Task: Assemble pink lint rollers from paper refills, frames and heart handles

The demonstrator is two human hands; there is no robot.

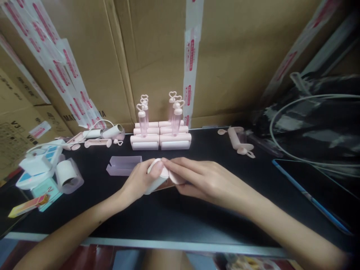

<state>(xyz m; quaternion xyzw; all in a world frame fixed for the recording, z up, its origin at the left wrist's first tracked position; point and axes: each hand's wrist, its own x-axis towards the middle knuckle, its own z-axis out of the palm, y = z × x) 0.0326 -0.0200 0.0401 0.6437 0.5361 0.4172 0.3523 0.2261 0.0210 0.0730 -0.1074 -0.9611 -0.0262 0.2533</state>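
Near the middle of the table, my left hand (140, 177) is closed round a white lint roller roll (155, 184), its thumb pressed over one end. My right hand (201, 175) comes in from the right, fingers closed on a pale pink lint roller part (174, 177) against that end of the roll. The fingers hide much of where the two pieces meet. Just left of my hands lies a translucent lilac cover (125, 166). Beyond them stand several pink lint rollers (176, 141) in two columns, some with upright heart-topped handles (176, 122).
Loose pink frames (98, 143) and white rolls (113, 131) lie at the back left. A white-and-blue device (42, 165), a teal box (47, 193) and a yellow cutter (28, 206) are on the left. At right are another pink frame (234, 139), a tablet (317, 191) and a cable (271, 123). Cardboard (157, 45) stands behind.
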